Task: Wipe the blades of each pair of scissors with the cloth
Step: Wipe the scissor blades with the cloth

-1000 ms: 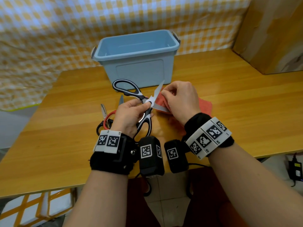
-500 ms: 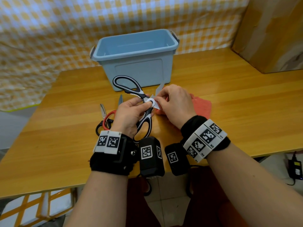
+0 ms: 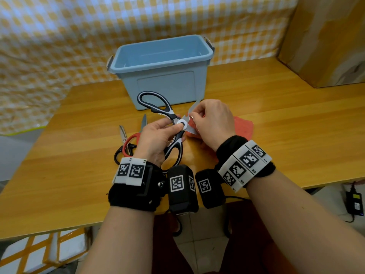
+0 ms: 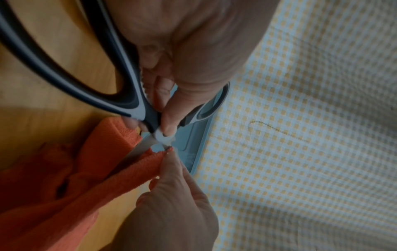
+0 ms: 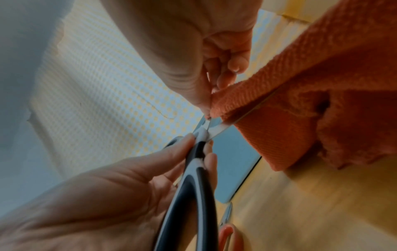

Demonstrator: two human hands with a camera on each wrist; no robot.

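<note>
- Holding the large black-and-grey kitchen scissors with steel blades [image 3: 173,133] open above the wooden desk [image 3: 276,139], my left hand [image 3: 156,143] is the anchor: thumb pressed on the white pivot cap, fingers curled round the neck of the near handle.
- My right hand [image 3: 212,123] pinches the orange terry cloth [image 4: 71,171] around the lower blade, right up at the pivot; most of the cloth trails down onto the desk behind that hand.
- The upper blade pokes out bare past my right knuckles, in front of the pale blue plastic storage bin [image 3: 164,72].
- Judging it: this looks like the start of a stroke on the lower blade, so pull the pinch from pivot toward tip, away from the left hand.
- Keep cloth folded over the spine with the pads on the flats, not on the edge. The fold looks thin near the pivot in the left wrist view, so bunch more fabric in there.
- Keep the left thumb on the pivot so the blades can't swing shut on my right fingers.
- Left grip: closed round the scissors. Right grip: pinching cloth and blade together.
- Still to do, I reckon: the bare upper blade, then the red-handled scissors [image 3: 130,143] and the small black-handled scissors [image 3: 122,149] lying crossed on the desk just left of my left hand.
</note>
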